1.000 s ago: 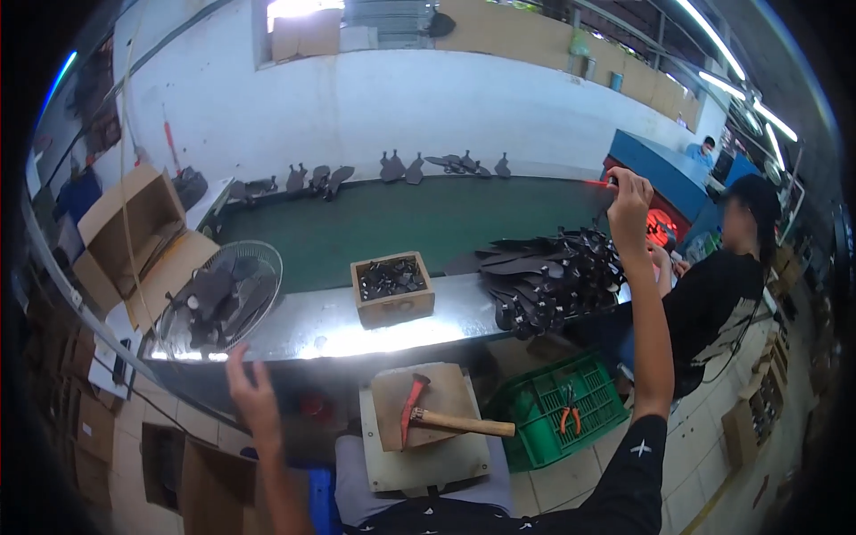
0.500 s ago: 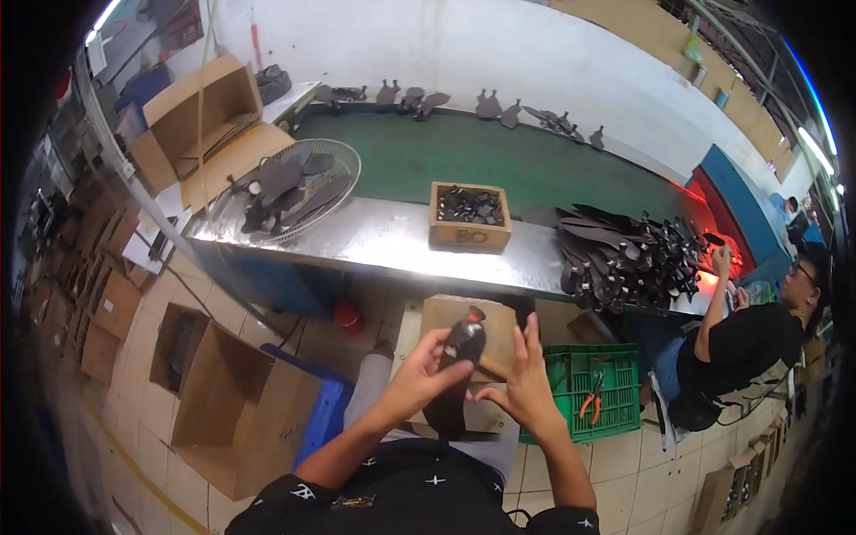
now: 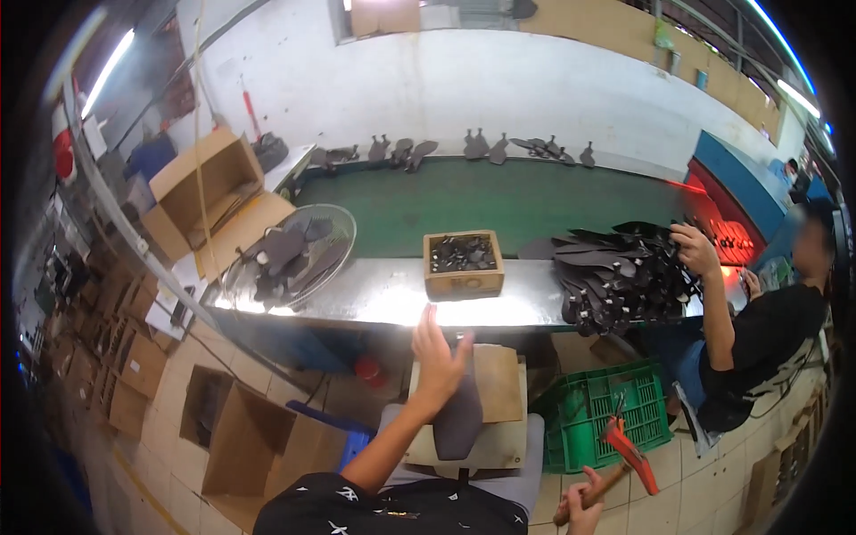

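A dark grey, sole-shaped flat piece (image 3: 459, 412) lies on a pale board (image 3: 501, 383) in front of me, its near end toward my body. My left hand (image 3: 437, 361) is at its far end, fingers stretched and thumb apart. The hand partly hides that end, and I cannot tell whether it presses on the piece. At the lower right my right hand (image 3: 584, 501) is closed round the wooden handle of a hammer (image 3: 632, 456) with an orange-red head. The hammer is held in front of the green crate, away from the board.
A wooden box (image 3: 464, 283) of small dark parts stands on the metal bench edge. Left of it is a wire basket (image 3: 343, 259) with dark pieces; right, a heap of similar pieces (image 3: 615, 272). A co-worker (image 3: 758, 334) reaches over that heap. A green crate (image 3: 571, 446) and cardboard boxes (image 3: 245, 437) flank me.
My left hand has let the lifted dark piece down onto the board and opened. My right hand, empty and open before, has moved right and down and now grips a hammer. The view has tilted up.
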Action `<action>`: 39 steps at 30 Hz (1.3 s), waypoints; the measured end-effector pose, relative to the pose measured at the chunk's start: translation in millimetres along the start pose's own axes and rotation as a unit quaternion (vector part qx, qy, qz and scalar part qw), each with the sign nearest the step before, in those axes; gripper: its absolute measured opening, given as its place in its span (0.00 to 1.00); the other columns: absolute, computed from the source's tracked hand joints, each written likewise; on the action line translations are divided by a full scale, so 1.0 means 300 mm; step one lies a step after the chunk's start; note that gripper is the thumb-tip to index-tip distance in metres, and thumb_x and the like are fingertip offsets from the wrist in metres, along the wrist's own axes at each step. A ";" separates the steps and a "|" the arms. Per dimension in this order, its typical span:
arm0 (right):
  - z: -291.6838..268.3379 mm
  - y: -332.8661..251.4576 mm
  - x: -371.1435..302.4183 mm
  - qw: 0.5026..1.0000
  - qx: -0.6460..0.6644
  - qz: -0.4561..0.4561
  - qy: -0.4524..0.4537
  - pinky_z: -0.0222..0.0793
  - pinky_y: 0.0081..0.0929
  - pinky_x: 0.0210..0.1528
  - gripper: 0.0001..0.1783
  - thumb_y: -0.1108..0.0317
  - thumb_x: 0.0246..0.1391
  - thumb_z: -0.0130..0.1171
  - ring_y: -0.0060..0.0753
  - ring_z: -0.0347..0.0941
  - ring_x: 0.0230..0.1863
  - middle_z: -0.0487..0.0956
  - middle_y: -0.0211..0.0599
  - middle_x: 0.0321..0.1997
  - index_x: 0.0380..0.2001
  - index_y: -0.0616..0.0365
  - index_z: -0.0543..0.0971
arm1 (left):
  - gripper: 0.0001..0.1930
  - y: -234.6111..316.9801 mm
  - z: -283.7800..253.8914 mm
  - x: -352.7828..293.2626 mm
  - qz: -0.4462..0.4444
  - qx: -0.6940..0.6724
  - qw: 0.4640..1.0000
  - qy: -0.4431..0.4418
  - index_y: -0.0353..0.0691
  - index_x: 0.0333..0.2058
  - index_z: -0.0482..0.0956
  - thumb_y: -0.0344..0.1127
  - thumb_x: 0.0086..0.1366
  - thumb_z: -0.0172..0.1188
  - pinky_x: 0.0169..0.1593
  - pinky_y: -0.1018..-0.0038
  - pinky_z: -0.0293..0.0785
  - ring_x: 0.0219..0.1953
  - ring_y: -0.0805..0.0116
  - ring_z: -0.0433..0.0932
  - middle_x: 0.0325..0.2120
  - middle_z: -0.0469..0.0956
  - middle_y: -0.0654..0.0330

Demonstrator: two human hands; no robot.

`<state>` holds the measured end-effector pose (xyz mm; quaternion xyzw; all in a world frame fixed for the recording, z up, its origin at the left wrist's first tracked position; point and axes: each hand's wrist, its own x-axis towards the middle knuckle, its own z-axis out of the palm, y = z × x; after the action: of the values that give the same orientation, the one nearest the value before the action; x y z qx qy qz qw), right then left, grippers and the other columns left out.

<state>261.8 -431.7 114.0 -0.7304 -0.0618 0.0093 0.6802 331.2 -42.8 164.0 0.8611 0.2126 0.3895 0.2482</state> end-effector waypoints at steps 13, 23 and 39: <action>-0.094 -0.174 -0.032 0.978 0.090 0.136 0.128 0.59 0.19 0.18 0.16 0.69 0.64 0.54 0.17 0.63 0.17 0.69 0.24 0.20 0.54 0.57 0.75 | 0.07 -0.219 0.261 0.713 0.038 0.147 0.974 -0.171 0.38 0.30 0.85 0.35 0.57 0.66 0.41 0.59 0.76 0.36 0.47 0.81 0.31 0.82 0.47; 0.162 -0.426 0.243 0.948 0.301 0.034 -0.095 0.51 0.15 0.11 0.31 0.71 0.62 0.54 0.12 0.53 0.08 0.61 0.22 0.10 0.66 0.66 0.61 | 0.26 0.225 -0.172 0.342 -0.037 -0.396 0.915 -0.061 0.32 0.60 0.68 0.27 0.64 0.62 0.41 0.80 0.76 0.36 0.75 0.80 0.33 0.82 0.59; 0.553 -0.644 0.259 0.903 0.289 -0.025 -0.318 0.59 0.12 0.16 0.12 0.78 0.53 0.64 0.14 0.66 0.15 0.82 0.47 0.36 0.41 0.68 0.77 | 0.44 0.331 -0.474 -0.076 0.246 -0.336 0.909 0.026 0.24 0.66 0.47 0.18 0.57 0.66 0.38 0.74 0.77 0.32 0.67 0.81 0.34 0.82 0.52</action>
<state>307.8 -245.9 299.4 -0.4582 -0.2875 0.2417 0.8056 224.2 -96.5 291.4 0.7409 -0.1430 0.5093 0.4138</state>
